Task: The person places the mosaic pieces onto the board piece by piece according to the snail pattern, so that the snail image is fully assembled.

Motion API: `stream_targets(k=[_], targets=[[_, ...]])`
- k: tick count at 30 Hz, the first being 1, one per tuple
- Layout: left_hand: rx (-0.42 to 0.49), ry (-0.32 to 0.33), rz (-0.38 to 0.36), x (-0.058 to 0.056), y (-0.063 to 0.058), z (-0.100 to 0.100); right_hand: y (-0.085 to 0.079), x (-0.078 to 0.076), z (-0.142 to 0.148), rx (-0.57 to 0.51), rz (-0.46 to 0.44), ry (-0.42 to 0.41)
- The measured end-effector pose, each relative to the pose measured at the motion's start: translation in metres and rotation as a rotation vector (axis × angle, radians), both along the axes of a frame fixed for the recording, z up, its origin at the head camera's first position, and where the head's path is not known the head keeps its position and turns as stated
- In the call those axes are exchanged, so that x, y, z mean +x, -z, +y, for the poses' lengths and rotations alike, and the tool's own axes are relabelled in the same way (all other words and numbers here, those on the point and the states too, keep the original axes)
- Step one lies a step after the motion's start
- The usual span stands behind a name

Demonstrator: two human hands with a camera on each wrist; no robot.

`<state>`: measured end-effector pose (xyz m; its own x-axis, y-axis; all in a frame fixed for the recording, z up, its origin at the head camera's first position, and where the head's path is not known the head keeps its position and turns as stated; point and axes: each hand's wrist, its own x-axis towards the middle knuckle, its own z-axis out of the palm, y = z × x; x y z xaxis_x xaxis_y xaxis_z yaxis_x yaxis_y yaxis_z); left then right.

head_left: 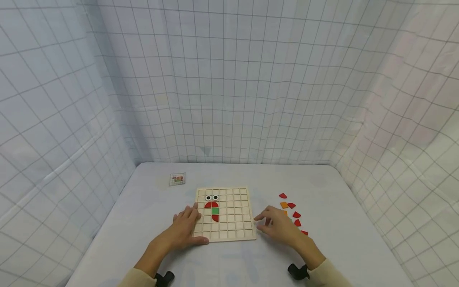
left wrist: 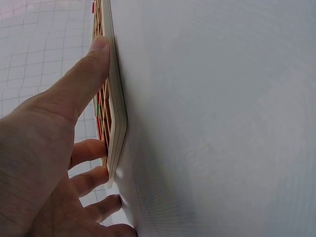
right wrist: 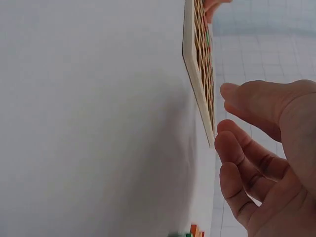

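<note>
A wooden grid board (head_left: 234, 217) lies on the table, its cells mostly bare. In its upper left part sit two round eye pieces (head_left: 208, 197), red quarter-round pieces (head_left: 208, 205) and a green square (head_left: 215, 211), with another red quarter-round below. My left hand (head_left: 183, 228) rests at the board's near left corner, thumb along the front edge and fingers spread by the left side. Just off the right edge hovers my right hand (head_left: 277, 225), fingers bent and thumb apart from them; nothing shows between them in the right wrist view.
Right of the right hand lie loose red quarter-rounds (head_left: 291, 205) and orange squares (head_left: 284, 205), some partly hidden behind the hand. A small picture card (head_left: 177, 179) lies at the back left. Gridded white curtains (head_left: 229, 99) enclose the table's back and sides.
</note>
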<state>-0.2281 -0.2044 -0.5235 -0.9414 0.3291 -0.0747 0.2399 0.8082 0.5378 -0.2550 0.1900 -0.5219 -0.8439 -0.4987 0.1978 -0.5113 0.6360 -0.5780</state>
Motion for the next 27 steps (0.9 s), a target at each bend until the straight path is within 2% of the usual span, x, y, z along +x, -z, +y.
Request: stream_targets(k=[4,9,15,22,27], targets=[[-0.004,0.005,-0.004,0.0,0.0,0.0,0.001,0.003,0.03,0.012,0.016,-0.013],[-0.005,0.002,-0.008,0.0,0.001,-0.001,0.005,0.006,0.064,0.026,0.068,0.019],[-0.012,-0.002,-0.001,0.0,0.001,-0.001,0.01,0.01,0.095,-0.009,0.063,0.029],[-0.018,0.005,-0.008,-0.003,0.002,-0.001,0.013,0.015,0.115,-0.026,-0.012,0.021],[-0.011,-0.005,-0.008,-0.003,0.003,-0.001,0.012,0.014,0.116,-0.028,-0.01,-0.002]])
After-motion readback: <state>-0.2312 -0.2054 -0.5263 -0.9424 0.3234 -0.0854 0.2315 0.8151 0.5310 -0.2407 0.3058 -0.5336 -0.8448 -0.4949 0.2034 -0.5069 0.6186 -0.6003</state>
